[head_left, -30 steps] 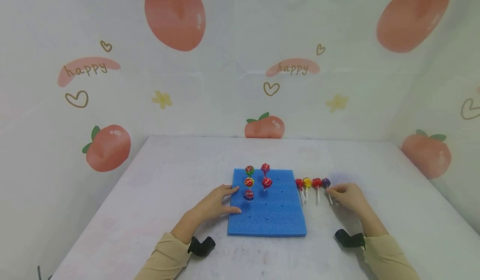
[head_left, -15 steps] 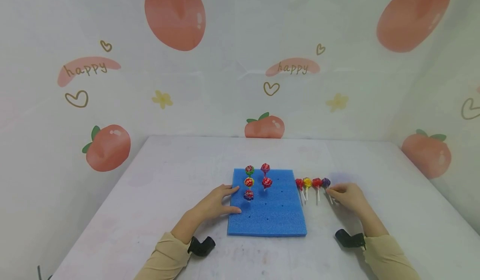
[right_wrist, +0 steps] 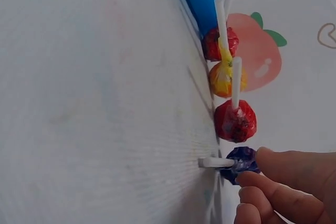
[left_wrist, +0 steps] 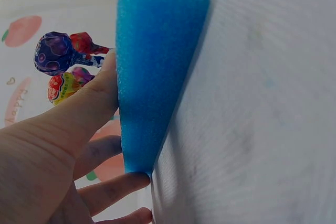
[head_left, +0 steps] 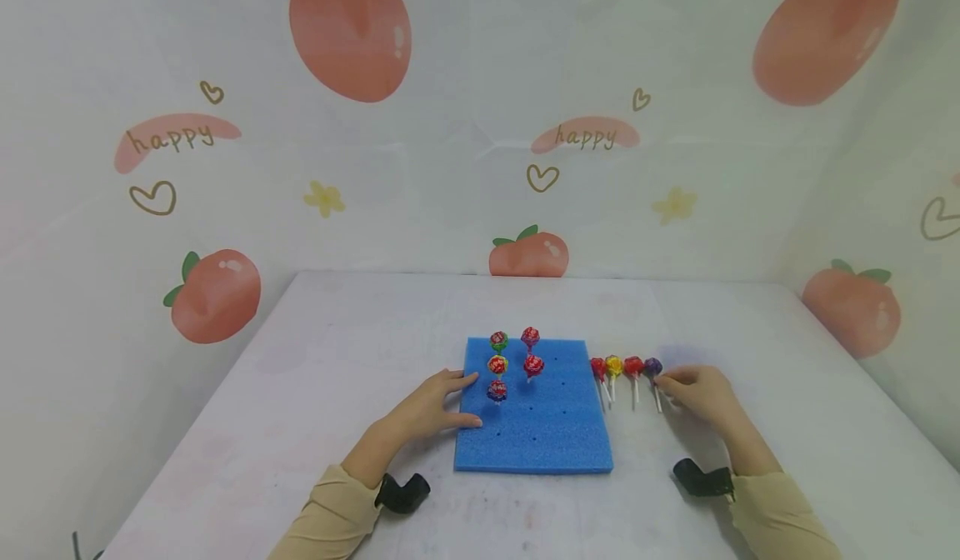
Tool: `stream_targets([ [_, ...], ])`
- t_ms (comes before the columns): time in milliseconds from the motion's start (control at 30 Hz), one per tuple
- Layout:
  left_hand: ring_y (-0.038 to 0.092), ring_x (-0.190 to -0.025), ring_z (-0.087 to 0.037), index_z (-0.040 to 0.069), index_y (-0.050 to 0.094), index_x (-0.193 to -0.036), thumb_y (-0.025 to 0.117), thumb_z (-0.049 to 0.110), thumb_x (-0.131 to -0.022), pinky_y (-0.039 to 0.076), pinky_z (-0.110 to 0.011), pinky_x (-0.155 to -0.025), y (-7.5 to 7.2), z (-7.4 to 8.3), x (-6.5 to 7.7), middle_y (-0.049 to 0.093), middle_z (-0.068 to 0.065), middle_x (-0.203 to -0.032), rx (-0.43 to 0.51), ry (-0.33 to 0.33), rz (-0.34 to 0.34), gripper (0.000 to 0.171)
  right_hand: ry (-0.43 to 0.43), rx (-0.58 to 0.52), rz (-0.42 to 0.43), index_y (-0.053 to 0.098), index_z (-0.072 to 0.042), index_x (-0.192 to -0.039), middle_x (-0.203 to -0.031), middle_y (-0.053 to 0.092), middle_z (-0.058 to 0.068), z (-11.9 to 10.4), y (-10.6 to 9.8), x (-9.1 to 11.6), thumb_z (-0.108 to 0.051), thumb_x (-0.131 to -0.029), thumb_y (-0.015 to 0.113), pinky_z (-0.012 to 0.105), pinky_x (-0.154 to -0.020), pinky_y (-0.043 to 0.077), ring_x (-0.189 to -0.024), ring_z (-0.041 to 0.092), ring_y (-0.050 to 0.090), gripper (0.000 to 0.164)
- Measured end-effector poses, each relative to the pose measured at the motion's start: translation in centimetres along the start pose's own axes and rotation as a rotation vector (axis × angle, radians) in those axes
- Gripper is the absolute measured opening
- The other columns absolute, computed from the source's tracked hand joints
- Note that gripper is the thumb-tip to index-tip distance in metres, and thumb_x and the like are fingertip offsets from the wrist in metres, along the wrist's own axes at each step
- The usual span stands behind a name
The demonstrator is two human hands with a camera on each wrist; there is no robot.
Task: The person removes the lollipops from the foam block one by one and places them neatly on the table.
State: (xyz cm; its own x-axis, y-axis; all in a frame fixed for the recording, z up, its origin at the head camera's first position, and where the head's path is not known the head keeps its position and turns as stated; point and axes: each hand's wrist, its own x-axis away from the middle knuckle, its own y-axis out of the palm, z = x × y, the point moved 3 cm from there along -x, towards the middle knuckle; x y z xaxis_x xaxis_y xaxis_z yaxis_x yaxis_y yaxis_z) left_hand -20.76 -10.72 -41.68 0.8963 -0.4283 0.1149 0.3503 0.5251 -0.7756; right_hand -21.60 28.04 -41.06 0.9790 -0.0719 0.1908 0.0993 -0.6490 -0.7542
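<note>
My left hand (head_left: 429,406) rests at the left edge of a blue foam board (head_left: 558,452), its fingers spread. Up close, the thumb and fingertips touch the board's side (left_wrist: 157,66). Several wrapped lollipops stand upright in the board, among them a dark blue one (head_left: 497,391) and a red one (head_left: 533,366). To the right of the board, my right hand (head_left: 697,392) pinches a purple lollipop (head_left: 653,367) near the base of its wrapped head (right_wrist: 242,162), between thumb and fingers. Its white stick (right_wrist: 212,162) points toward the near side.
Beside the board's right edge, two red lollipops (head_left: 633,366) and a yellow one (head_left: 614,366) lie in a row, sticks toward me. Small holes (head_left: 565,412) dot the foam. A white-covered table (head_left: 360,327) meets a printed backdrop (head_left: 420,235). Black devices (head_left: 403,493) sit on both wrists.
The purple lollipop has turned slightly, its head shifting a little right and its stick pointing more directly toward me. My right hand has moved very slightly right. The left hand stays put.
</note>
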Motion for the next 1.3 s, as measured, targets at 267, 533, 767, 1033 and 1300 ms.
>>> stream_targets([
  [267,0.027,-0.139,-0.04,0.011,0.043,-0.14,0.071,0.041,-0.08,0.028,-0.057,-0.11,0.1,0.0,0.0,0.039,-0.018,-0.147,-0.007,0.004,0.004,0.073,-0.001,0.016,0.02,0.063,0.005,-0.113,-0.113,0.06,0.028,-0.9,0.0,0.2,-0.034,-0.091,0.057,0.041,-0.076,0.052,-0.098,0.035,0.056,0.045],
  [533,0.028,-0.139,-0.041,0.009,0.044,-0.14,0.071,0.04,-0.08,0.029,-0.057,-0.11,0.0,0.0,0.0,0.039,-0.019,-0.146,-0.005,0.025,0.009,0.073,-0.014,0.031,0.029,0.064,0.002,-0.113,-0.111,0.059,0.025,-3.1,0.6,0.5,-0.036,-0.09,0.059,0.035,-0.071,0.052,-0.096,0.032,0.053,0.045],
  [767,0.026,-0.14,-0.041,0.011,0.043,-0.141,0.071,0.041,-0.08,0.028,-0.058,-0.11,0.0,0.1,0.0,0.039,-0.017,-0.147,-0.006,0.006,0.002,0.074,-0.144,0.007,0.039,0.068,0.0,-0.106,-0.1,0.067,0.018,-5.1,1.3,0.5,-0.03,-0.089,0.062,0.025,-0.065,0.047,-0.087,0.024,0.056,0.034],
  [1033,0.027,-0.139,-0.041,0.011,0.043,-0.14,0.071,0.042,-0.08,0.028,-0.057,-0.111,0.1,0.0,0.0,0.039,-0.018,-0.147,-0.017,0.013,0.007,0.074,-0.209,-0.031,-0.006,0.069,-0.005,-0.105,-0.097,0.068,0.012,-7.2,3.1,0.5,-0.029,-0.088,0.064,0.024,-0.061,0.047,-0.084,0.02,0.056,0.03],
  [1300,0.027,-0.139,-0.042,0.01,0.043,-0.14,0.071,0.041,-0.08,0.028,-0.057,-0.11,0.0,0.0,0.0,0.04,-0.018,-0.146,-0.019,0.025,0.012,0.073,-0.33,-0.093,-0.025,0.07,-0.002,-0.099,-0.094,0.068,0.013,-9.4,5.3,0.7,-0.019,-0.087,0.065,0.02,-0.063,0.05,-0.08,0.017,0.056,0.021],
])
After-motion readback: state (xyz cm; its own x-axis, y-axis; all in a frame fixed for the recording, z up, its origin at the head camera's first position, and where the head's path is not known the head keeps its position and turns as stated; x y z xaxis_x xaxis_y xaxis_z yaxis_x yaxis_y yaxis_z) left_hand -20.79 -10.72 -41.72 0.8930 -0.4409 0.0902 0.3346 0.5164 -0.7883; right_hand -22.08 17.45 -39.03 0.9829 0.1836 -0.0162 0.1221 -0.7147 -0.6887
